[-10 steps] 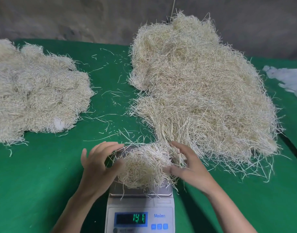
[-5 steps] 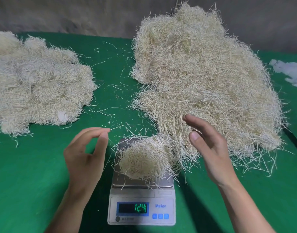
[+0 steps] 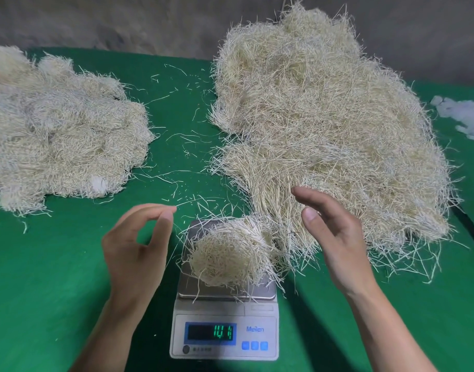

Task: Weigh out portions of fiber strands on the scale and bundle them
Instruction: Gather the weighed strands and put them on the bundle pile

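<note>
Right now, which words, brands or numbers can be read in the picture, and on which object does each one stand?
"Meilen": blue brand name on the scale front panel.
"14.1", roughly: green digits on the scale's display; blurred, so not certain.
Small print under the display: too small to read.
Nothing else bears text.

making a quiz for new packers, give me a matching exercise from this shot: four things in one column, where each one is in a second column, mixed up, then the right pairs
Things
1. small fiber clump
2. big loose pile
3. flatter pile
4. white scraps

Places
A. far right edge of the table
B. on the scale pan
C. left side of the green table
D. behind the right hand, right of centre

Pairs: 1-B, 2-D, 3-C, 4-A

The scale sits between the left hand and the right hand; both hover open, off the clump.
</note>
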`<state>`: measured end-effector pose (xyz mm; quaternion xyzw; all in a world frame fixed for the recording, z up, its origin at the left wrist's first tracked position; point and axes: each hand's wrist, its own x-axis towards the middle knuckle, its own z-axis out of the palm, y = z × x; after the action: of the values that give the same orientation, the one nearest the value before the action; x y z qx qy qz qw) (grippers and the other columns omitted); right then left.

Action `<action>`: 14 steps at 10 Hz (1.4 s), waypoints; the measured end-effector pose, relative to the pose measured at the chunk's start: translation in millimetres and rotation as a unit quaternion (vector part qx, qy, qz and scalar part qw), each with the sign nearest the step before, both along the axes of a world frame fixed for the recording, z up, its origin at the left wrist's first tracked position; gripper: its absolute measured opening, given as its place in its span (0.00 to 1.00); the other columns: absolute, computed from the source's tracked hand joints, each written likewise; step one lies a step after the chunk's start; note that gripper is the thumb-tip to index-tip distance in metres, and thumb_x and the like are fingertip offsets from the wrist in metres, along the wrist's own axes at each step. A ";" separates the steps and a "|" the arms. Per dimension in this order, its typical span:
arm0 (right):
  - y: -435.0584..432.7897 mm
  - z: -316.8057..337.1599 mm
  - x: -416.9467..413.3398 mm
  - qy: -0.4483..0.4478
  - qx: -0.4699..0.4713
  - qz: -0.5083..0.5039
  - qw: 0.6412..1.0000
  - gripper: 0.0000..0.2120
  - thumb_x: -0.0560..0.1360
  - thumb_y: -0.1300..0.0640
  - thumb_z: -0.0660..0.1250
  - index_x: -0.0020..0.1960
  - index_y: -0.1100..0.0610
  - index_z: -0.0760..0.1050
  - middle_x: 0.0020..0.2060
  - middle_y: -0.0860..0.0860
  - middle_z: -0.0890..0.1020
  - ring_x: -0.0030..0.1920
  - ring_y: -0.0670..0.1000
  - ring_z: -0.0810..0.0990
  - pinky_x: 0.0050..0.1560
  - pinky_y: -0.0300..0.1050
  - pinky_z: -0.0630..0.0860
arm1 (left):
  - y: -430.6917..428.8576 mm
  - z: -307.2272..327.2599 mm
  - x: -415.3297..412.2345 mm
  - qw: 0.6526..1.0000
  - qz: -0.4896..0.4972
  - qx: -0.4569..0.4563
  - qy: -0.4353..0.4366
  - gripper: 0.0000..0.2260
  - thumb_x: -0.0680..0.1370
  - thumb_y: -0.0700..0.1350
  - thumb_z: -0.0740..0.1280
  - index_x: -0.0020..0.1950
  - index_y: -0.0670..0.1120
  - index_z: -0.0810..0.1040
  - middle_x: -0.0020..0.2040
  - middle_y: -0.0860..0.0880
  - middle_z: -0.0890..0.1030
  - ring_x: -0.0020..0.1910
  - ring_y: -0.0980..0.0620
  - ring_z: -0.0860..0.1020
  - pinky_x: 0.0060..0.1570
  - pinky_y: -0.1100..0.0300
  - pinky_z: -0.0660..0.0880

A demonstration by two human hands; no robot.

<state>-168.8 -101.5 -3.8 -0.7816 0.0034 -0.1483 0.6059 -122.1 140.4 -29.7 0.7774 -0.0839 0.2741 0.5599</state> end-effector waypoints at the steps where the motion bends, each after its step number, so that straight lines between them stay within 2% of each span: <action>1: -0.9 -3.2 1.2 0.000 -0.001 0.004 1.000 0.19 0.69 0.42 0.63 0.58 0.45 0.75 0.57 0.39 0.79 0.61 0.41 0.75 0.65 0.51 0.69 | 1.4 -1.5 1.5 1.000 -0.002 0.004 -0.002 0.08 0.74 0.46 0.62 0.42 0.44 0.80 0.41 0.53 0.81 0.43 0.64 0.79 0.49 0.70 0.72; 2: -2.0 -13.6 5.3 0.005 -0.012 0.008 1.000 0.19 0.69 0.41 0.65 0.59 0.42 0.74 0.59 0.38 0.78 0.62 0.41 0.74 0.66 0.55 0.69 | 2.3 -7.1 3.1 1.000 -0.006 0.004 0.025 0.08 0.74 0.49 0.62 0.44 0.49 0.80 0.43 0.55 0.81 0.44 0.65 0.78 0.49 0.72 0.72; 3: -1.1 -32.0 18.3 0.080 -0.086 0.028 0.993 0.32 0.65 0.34 0.66 0.67 0.33 0.62 0.69 0.38 0.66 0.66 0.36 0.67 0.69 0.50 0.65 | -6.1 -20.0 8.6 0.985 -0.024 0.036 0.168 0.21 0.73 0.57 0.58 0.60 0.49 0.77 0.54 0.55 0.79 0.51 0.64 0.76 0.50 0.69 0.70; 4: 9.1 -55.1 36.3 0.213 -0.141 0.124 0.959 0.50 0.61 0.35 0.73 0.70 0.27 0.42 0.75 0.38 0.44 0.73 0.39 0.50 0.72 0.52 0.51 | -25.8 -39.5 8.9 0.952 -0.094 0.085 0.279 0.28 0.77 0.56 0.49 0.71 0.42 0.68 0.59 0.46 0.78 0.54 0.58 0.74 0.54 0.66 0.70; 5: 30.1 -77.9 48.7 0.288 -0.200 0.175 0.920 0.58 0.53 0.35 0.76 0.66 0.23 0.36 0.74 0.39 0.36 0.74 0.48 0.37 0.72 0.65 0.42 | -47.9 -53.0 5.5 0.938 -0.137 0.040 0.317 0.21 0.84 0.50 0.48 0.60 0.40 0.76 0.41 0.33 0.77 0.38 0.45 0.79 0.36 0.56 0.78; 6: 45.6 -97.9 47.7 0.246 -0.297 0.155 0.910 0.49 0.58 0.40 0.75 0.70 0.28 0.49 0.76 0.48 0.48 0.75 0.53 0.45 0.72 0.62 0.38 | -56.7 -61.2 7.9 0.921 -0.147 -0.058 0.357 0.22 0.83 0.50 0.49 0.48 0.36 0.76 0.34 0.38 0.75 0.32 0.45 0.75 0.23 0.64 0.71; 7: 55.0 -96.8 46.6 0.141 -0.275 0.127 0.942 0.32 0.66 0.55 0.73 0.68 0.47 0.67 0.67 0.49 0.69 0.66 0.49 0.65 0.71 0.52 0.59 | -63.6 -60.8 14.1 0.917 -0.107 -0.134 0.360 0.15 0.81 0.50 0.55 0.54 0.41 0.75 0.43 0.34 0.77 0.40 0.37 0.77 0.34 0.55 0.76; 8: 64.8 -69.3 52.8 0.057 -0.163 0.085 0.981 0.20 0.68 0.67 0.70 0.59 0.55 0.74 0.54 0.49 0.77 0.53 0.47 0.74 0.55 0.50 0.73 | -60.9 -40.8 30.8 0.876 -0.135 -0.266 0.379 0.27 0.77 0.61 0.60 0.65 0.41 0.68 0.52 0.39 0.78 0.52 0.40 0.79 0.53 0.47 0.75; 9: 86.0 -35.6 48.9 0.024 -0.090 0.117 0.989 0.32 0.67 0.58 0.71 0.68 0.46 0.65 0.65 0.45 0.69 0.65 0.47 0.68 0.66 0.58 0.68 | -77.7 3.2 38.7 0.774 -0.218 -0.424 0.417 0.21 0.77 0.55 0.64 0.62 0.40 0.71 0.48 0.40 0.80 0.52 0.45 0.81 0.52 0.52 0.78; 10: 88.9 -4.0 67.5 0.040 -0.095 0.119 0.988 0.33 0.73 0.40 0.63 0.73 0.32 0.49 0.75 0.38 0.50 0.75 0.46 0.45 0.71 0.64 0.45 | -91.7 16.8 39.6 0.769 -0.162 -0.520 0.334 0.09 0.81 0.42 0.56 0.59 0.46 0.72 0.51 0.47 0.76 0.51 0.53 0.76 0.53 0.61 0.74; 11: 62.6 21.1 99.4 0.064 -0.020 0.028 0.997 0.28 0.78 0.42 0.58 0.73 0.34 0.50 0.75 0.40 0.44 0.74 0.44 0.45 0.72 0.60 0.49 | -112.3 16.3 56.8 0.729 -0.122 -0.507 0.443 0.10 0.83 0.43 0.53 0.56 0.44 0.72 0.47 0.44 0.75 0.44 0.50 0.74 0.47 0.57 0.75; 12: 80.3 0.4 75.7 0.067 0.010 0.072 0.995 0.23 0.75 0.44 0.58 0.67 0.27 0.59 0.75 0.38 0.53 0.65 0.43 0.69 0.61 0.53 0.70 | -115.7 23.9 65.9 0.821 0.035 -0.420 0.386 0.15 0.83 0.42 0.53 0.48 0.47 0.79 0.44 0.47 0.79 0.41 0.54 0.78 0.42 0.67 0.74; 13: 73.8 -2.3 85.0 0.098 0.026 0.049 0.994 0.24 0.73 0.37 0.59 0.69 0.35 0.64 0.73 0.45 0.62 0.64 0.48 0.74 0.62 0.56 0.73 | -122.5 21.2 73.9 0.810 -0.076 -0.443 0.378 0.17 0.82 0.40 0.54 0.34 0.46 0.71 0.30 0.49 0.73 0.27 0.55 0.72 0.21 0.69 0.68; 14: 46.1 10.3 109.4 0.101 0.068 0.004 0.993 0.31 0.75 0.41 0.62 0.75 0.40 0.54 0.73 0.43 0.61 0.69 0.44 0.65 0.68 0.49 0.63 | -135.6 23.7 73.0 0.876 -0.072 -0.320 0.353 0.13 0.80 0.40 0.60 0.35 0.43 0.69 0.23 0.51 0.72 0.21 0.55 0.72 0.22 0.66 0.66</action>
<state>-59.4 -55.4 6.6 -0.7495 0.0717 -0.0661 0.6548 -49.1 4.8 -6.0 0.5926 0.1558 -0.0483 0.7888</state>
